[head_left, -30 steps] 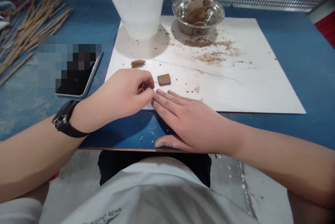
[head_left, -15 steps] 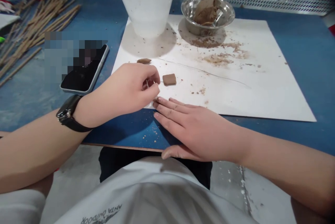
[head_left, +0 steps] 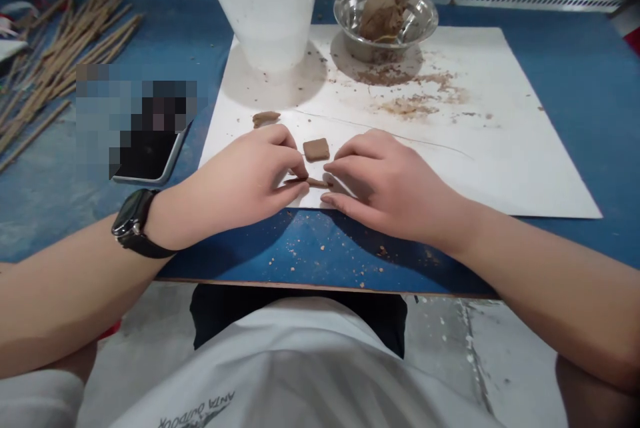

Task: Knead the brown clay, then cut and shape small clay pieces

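Note:
A thin roll of brown clay (head_left: 318,183) lies near the front edge of the white board (head_left: 525,175). My left hand (head_left: 250,178) pinches it between thumb and forefinger, and part of its left side is hidden. Around its right end, my right hand (head_left: 387,185) holds thumb and fingers apart, not closed on the clay. Just beyond the roll sits a small flat rectangle of clay (head_left: 316,150). Farther left on the board is a small irregular clay piece (head_left: 266,119).
A white bucket (head_left: 270,15) and a steel bowl (head_left: 385,48) holding a clay lump (head_left: 383,15) stand behind. A fine wire (head_left: 400,137) crosses the board. Leftward lie a phone (head_left: 150,155) and brown sticks (head_left: 65,48). Crumbs dot the blue table (head_left: 320,255).
My right hand has lifted from lying flat with fingers outstretched and now arches around the roll's right end. The clay roll has come into sight between my hands. The view has shifted slightly.

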A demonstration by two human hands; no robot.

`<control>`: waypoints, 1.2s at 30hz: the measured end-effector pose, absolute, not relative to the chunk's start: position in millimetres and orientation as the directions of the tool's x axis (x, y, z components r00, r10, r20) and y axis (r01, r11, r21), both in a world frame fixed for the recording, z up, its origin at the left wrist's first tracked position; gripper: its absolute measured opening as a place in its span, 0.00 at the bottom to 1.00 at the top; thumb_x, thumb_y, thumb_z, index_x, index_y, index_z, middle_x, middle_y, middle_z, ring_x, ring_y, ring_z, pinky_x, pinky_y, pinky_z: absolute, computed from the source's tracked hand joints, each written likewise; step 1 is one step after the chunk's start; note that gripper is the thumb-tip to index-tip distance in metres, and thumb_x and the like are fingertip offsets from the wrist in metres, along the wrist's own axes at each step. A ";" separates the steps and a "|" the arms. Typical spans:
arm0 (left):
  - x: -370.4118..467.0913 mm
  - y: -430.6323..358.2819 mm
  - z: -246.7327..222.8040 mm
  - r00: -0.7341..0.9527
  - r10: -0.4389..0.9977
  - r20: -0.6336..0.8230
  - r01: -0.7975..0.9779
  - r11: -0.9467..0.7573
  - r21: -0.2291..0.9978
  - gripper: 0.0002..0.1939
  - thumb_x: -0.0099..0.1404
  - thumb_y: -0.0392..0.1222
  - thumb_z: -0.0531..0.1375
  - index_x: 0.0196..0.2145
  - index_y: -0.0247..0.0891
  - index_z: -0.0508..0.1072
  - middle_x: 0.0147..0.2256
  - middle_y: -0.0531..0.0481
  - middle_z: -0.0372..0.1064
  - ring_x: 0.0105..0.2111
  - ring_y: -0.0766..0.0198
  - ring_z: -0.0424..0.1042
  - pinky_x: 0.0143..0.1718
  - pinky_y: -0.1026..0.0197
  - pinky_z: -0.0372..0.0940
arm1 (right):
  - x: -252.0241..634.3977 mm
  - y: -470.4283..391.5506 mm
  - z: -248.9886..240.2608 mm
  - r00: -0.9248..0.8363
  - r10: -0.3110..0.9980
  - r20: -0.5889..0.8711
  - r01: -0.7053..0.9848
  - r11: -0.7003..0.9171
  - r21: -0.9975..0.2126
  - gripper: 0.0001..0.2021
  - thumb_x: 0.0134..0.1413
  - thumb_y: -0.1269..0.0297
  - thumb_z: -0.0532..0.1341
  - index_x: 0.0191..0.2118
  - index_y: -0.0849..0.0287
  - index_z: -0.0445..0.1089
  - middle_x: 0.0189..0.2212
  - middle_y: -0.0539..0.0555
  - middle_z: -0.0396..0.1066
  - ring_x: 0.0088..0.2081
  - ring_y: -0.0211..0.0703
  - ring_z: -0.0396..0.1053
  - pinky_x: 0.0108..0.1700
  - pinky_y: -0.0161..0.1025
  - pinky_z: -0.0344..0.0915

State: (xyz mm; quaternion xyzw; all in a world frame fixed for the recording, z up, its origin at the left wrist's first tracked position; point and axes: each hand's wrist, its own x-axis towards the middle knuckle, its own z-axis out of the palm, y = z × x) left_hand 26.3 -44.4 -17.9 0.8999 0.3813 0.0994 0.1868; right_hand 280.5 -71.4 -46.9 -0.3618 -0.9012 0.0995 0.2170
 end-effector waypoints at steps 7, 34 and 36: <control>31.0 -47.0 -11.9 0.617 0.786 0.034 0.667 -0.546 0.507 0.11 0.72 0.48 0.61 0.39 0.42 0.82 0.36 0.49 0.82 0.37 0.58 0.79 0.41 0.57 0.68 | 273.7 -70.3 -55.0 -0.614 0.694 0.377 0.567 0.719 -0.401 0.12 0.74 0.61 0.61 0.45 0.59 0.81 0.42 0.61 0.80 0.45 0.52 0.75 0.48 0.48 0.71; 25.2 -40.1 -15.9 0.580 0.814 0.013 0.749 -0.540 0.385 0.10 0.65 0.43 0.59 0.35 0.41 0.81 0.28 0.50 0.77 0.28 0.59 0.72 0.32 0.56 0.61 | 250.2 -122.4 -44.3 -0.783 0.594 0.185 0.574 0.805 -0.153 0.39 0.77 0.49 0.59 0.70 0.90 0.65 0.71 0.89 0.62 0.75 0.80 0.63 0.73 0.71 0.68; 24.4 -40.4 -15.9 0.587 0.809 0.016 0.741 -0.545 0.392 0.10 0.66 0.43 0.59 0.35 0.42 0.82 0.28 0.50 0.77 0.28 0.59 0.72 0.32 0.56 0.62 | 249.6 -122.6 -43.4 -0.789 0.582 0.197 0.557 0.813 -0.168 0.35 0.78 0.52 0.58 0.68 0.89 0.68 0.68 0.88 0.66 0.74 0.78 0.65 0.73 0.69 0.69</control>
